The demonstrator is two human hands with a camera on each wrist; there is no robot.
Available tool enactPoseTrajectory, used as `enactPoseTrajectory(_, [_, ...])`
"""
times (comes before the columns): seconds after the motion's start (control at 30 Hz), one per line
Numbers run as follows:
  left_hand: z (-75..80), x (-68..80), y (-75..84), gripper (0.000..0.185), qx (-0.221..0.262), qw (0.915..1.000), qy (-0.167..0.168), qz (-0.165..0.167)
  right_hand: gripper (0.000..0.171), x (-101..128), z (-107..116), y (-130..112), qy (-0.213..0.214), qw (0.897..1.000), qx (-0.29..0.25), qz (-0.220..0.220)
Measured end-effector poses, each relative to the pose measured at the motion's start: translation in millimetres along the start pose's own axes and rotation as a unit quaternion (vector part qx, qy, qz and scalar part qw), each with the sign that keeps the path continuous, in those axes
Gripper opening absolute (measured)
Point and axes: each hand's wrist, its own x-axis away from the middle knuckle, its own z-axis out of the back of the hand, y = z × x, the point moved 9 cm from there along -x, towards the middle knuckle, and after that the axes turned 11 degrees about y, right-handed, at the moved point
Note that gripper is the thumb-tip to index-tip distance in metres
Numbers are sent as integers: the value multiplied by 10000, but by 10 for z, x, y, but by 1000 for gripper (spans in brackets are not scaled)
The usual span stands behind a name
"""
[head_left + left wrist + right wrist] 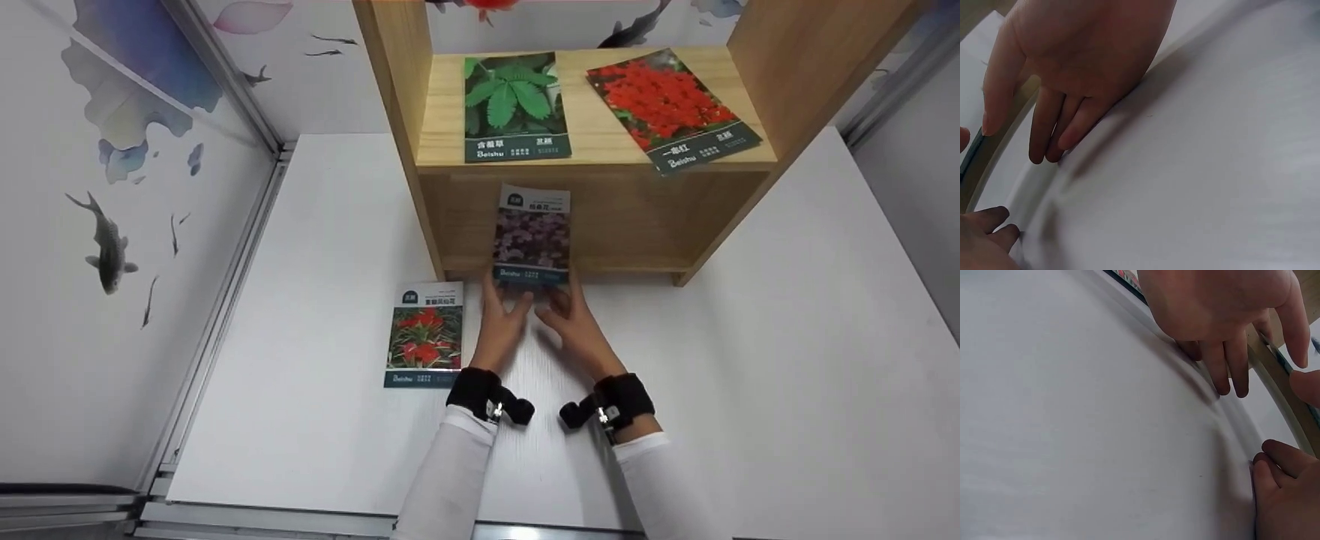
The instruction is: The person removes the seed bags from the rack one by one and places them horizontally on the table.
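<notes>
A seed packet with purple flowers leans in the lower bay of a wooden shelf, its bottom edge at the shelf's front lip. My left hand pinches its lower left corner and my right hand its lower right corner, thumbs on top and fingers underneath. The left wrist view shows my left hand over the white table with its thumb reaching the packet's dark edge. The right wrist view shows my right hand the same way beside the wooden lip.
A red-flower packet lies flat on the white table, left of my left hand. On the upper shelf board lie a green-leaf packet and a red-flower packet. A wall with fish pictures closes the left side.
</notes>
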Motion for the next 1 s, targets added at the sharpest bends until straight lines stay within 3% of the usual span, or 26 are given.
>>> enactPoseTrajectory(0.2, [7, 204, 157, 78, 464, 9983, -309, 190, 85, 96, 48, 24, 12, 9997, 196, -117])
enactPoseTrajectory(0.37, [46, 341, 54, 79, 704, 9954, -390, 515, 85, 210, 28, 55, -27, 9993, 314, -189])
enactPoseTrajectory(0.63, [17, 405, -213, 73, 1047, 9912, -256, 770, 88, 365, 4, 81, -74, 9994, 282, -207])
enactPoseTrajectory(0.83, [13, 516, -234, 72, 1295, 9877, -208, 850, 90, 459, -20, 73, -110, 9995, 224, -180])
enactPoseTrajectory(1.0, [77, 605, -243, 71, 1350, 9858, -205, 974, 89, 575, -66, 128, -142, 9976, 564, -369])
